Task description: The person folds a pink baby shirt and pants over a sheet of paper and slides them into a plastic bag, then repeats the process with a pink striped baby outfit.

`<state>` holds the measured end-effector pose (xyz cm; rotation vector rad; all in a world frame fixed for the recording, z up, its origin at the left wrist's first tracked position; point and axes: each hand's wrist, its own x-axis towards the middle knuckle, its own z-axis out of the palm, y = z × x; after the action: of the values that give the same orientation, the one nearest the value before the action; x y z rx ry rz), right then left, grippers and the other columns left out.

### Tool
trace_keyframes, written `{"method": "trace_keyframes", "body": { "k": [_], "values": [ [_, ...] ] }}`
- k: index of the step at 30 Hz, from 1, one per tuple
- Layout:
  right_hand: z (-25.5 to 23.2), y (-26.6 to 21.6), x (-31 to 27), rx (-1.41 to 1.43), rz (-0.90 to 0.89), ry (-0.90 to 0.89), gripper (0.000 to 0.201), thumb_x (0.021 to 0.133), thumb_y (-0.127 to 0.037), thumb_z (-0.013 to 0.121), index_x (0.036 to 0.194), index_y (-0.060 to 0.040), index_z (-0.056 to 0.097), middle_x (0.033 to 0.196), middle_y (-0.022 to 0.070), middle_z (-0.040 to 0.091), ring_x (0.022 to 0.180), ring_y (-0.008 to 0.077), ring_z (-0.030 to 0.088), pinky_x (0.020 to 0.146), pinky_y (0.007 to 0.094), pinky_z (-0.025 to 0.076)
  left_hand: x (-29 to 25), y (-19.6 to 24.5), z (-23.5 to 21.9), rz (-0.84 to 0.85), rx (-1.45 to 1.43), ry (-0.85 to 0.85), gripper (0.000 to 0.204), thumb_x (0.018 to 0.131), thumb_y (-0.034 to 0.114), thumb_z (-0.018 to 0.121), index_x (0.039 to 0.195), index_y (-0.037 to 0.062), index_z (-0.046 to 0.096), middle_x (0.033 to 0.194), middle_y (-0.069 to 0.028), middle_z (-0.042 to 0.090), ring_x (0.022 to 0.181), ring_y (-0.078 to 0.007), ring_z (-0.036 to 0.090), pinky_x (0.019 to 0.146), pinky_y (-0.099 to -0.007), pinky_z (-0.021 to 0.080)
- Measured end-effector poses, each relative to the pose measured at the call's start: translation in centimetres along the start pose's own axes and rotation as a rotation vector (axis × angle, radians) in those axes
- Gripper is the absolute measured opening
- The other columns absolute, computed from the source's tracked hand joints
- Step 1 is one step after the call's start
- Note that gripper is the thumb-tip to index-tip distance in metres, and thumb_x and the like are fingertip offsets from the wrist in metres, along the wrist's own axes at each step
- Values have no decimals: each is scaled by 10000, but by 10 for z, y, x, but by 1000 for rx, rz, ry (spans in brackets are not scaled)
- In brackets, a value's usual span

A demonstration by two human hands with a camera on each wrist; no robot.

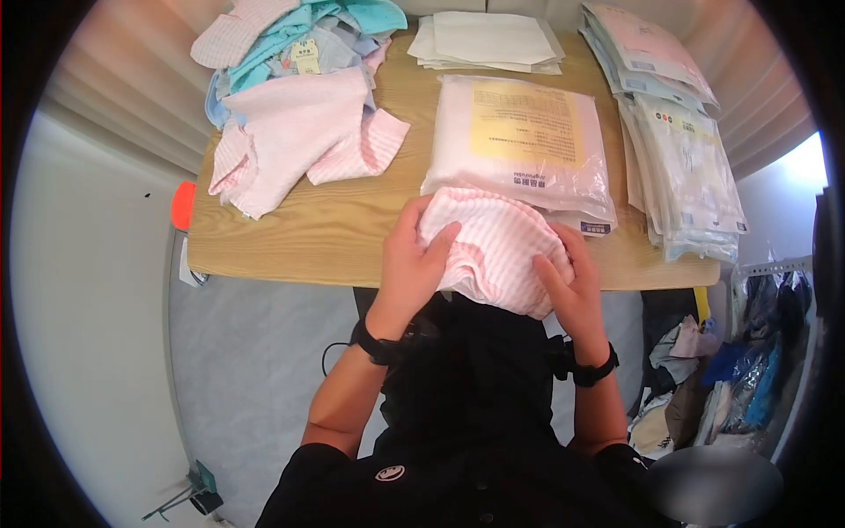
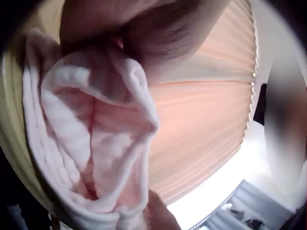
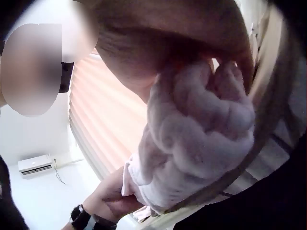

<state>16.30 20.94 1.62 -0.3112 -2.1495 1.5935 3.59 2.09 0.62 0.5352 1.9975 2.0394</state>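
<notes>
A folded pink-and-white striped garment [image 1: 497, 242] is held between both hands at the front edge of the table. My left hand [image 1: 412, 260] grips its left side, thumb lying over the top. On the right side my right hand [image 1: 574, 277] holds it in the same way, with the fingers largely hidden behind the cloth. From the left wrist view, the soft garment [image 2: 120, 143] shows an open fold with layers inside. The right wrist view shows the cloth [image 3: 201, 129] bunched in thick folds beneath the right hand [image 3: 177, 38].
Just behind the hands lies a clear plastic packet [image 1: 519, 132] with a yellow label. A pink garment [image 1: 295, 128] and heaped clothes [image 1: 308, 40] cover the table's left. Bagged garments [image 1: 687, 167] are stacked at right; white sheets [image 1: 488, 40] lie at the back of the wooden table [image 1: 290, 246].
</notes>
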Motion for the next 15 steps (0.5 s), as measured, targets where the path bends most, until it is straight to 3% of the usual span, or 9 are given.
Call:
{"method": "trace_keyframes", "body": {
  "k": [2, 5, 8, 10, 11, 15],
  "values": [
    [0, 2, -1, -95, -56, 27, 365, 883, -45, 677, 1240, 2, 618, 1244, 137, 616, 1131, 250, 587, 1005, 336, 442, 6, -8, -6, -19, -3, -55, 395, 933, 47, 716, 1275, -6, 525, 1144, -63, 659, 1026, -101, 611, 926, -272, 496],
    [-1, 14, 0, -152, -132, 69, 337, 878, -46, 699, 1206, -4, 637, 1185, 132, 652, 1110, 273, 598, 983, 348, 456, 10, 4, -14, -290, -74, -199, 631, 892, 55, 749, 1429, -5, 423, 1306, -122, 596, 1180, -164, 577, 1028, -320, 454],
    [0, 10, -5, -148, -73, 91, 314, 875, -38, 691, 1184, -4, 647, 1139, 135, 679, 1105, 296, 607, 960, 370, 469, 5, 24, -24, -2, 232, -383, 898, 832, 42, 779, 1561, 14, 256, 1494, -181, 439, 1373, -220, 445, 1144, -369, 352],
    [6, -5, -6, -155, 54, 85, 311, 872, -48, 692, 1176, 0, 652, 1108, 143, 691, 1097, 319, 614, 948, 391, 477, 5, 32, -26, -71, 253, -497, 989, 806, 30, 784, 1591, 29, 184, 1564, -182, 340, 1445, -230, 346, 1184, -376, 285],
    [7, -4, -6, -211, 23, 79, 314, 870, -52, 692, 1176, 2, 650, 1118, 150, 685, 1093, 329, 617, 951, 398, 477, 6, 34, -28, -103, 264, -553, 1035, 793, 24, 786, 1607, 36, 148, 1599, -182, 290, 1481, -235, 296, 1204, -379, 252],
    [14, 0, -7, -351, -79, 110, 330, 864, -70, 691, 1181, 11, 646, 1156, 176, 663, 1081, 367, 620, 967, 416, 475, 13, 12, -36, -40, 270, -563, 943, 823, 1, 754, 1590, 28, 206, 1564, -141, 368, 1440, -211, 361, 1179, -354, 300]
  ]
}}
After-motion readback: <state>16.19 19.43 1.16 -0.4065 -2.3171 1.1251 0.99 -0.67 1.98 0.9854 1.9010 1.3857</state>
